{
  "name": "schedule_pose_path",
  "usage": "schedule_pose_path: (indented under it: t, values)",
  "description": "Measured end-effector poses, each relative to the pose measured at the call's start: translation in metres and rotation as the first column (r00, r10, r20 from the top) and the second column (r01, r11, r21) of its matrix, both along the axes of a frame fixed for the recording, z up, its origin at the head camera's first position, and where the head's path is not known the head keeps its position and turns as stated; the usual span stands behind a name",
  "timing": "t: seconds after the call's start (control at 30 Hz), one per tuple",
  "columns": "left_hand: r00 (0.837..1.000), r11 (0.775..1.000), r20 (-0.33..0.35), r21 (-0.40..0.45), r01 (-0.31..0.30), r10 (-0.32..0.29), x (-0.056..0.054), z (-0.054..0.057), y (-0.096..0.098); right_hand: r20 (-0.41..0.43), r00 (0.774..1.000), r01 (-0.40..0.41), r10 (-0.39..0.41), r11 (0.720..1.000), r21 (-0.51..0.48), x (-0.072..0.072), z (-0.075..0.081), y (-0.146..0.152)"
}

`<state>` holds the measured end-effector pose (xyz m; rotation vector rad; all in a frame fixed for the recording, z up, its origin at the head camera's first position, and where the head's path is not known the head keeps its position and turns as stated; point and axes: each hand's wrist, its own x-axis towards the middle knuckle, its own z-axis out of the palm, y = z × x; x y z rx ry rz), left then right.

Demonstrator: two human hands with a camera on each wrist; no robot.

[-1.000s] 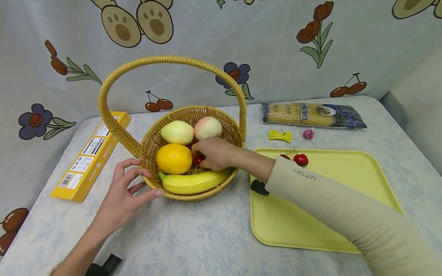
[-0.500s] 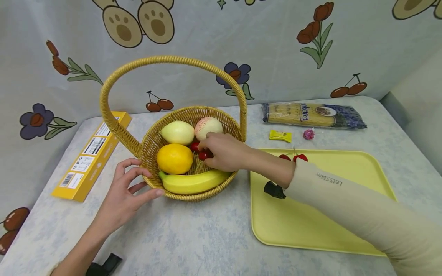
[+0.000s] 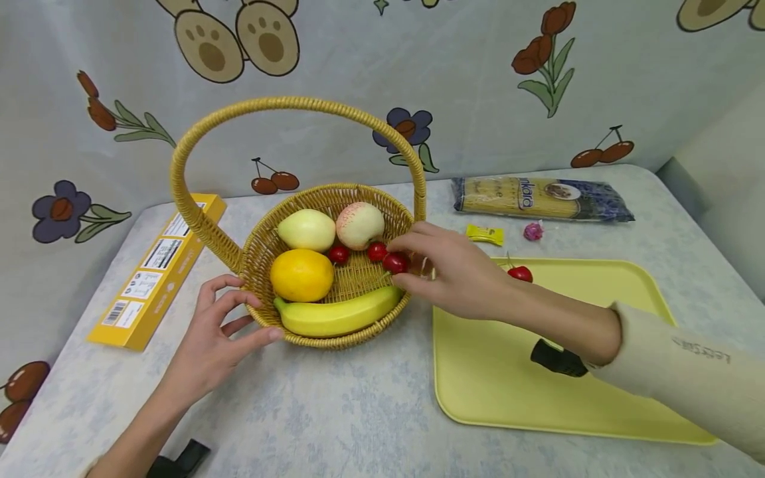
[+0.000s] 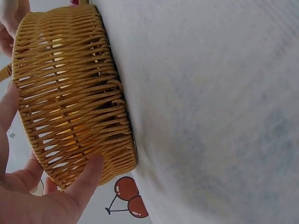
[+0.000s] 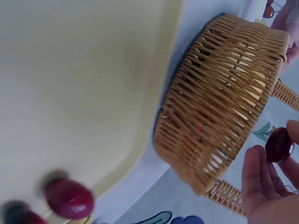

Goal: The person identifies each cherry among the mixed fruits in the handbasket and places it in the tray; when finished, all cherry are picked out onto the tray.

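From my station, I've got a pale mottled table (image 3: 335,411) under both hands, a patterned cloth (image 3: 346,60) rising beyond the fingertips. Leftmost, a yellow box (image 3: 158,275) lies past the left hand (image 3: 218,342); that hand's thumb and fingers, set wide, grip the wicker basket (image 3: 335,343) just right of them. And here's the right hand (image 3: 463,272), palm inward, fingertips narrowed, pinching a red cherry (image 3: 396,263) by the basket's right rim, a yellow tray (image 3: 508,385) below its wrist.
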<state>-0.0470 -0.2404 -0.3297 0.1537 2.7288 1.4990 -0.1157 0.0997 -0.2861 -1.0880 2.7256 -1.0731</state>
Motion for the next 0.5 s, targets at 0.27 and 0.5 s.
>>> schedule_pose_path:
  t: [0.27,0.5]
  values:
    - [1.0,1.0,0.001,-0.007,-0.003,0.003,0.0,0.0,0.001,0.011,0.996,0.09,-0.09,0.996,-0.018,0.013,-0.006,0.059]
    - [1.0,1.0,0.009,0.001,-0.006,0.006,0.001,0.0,0.001,-0.031,0.984,0.177,-0.176,0.983,0.04,0.015,-0.014,0.103]
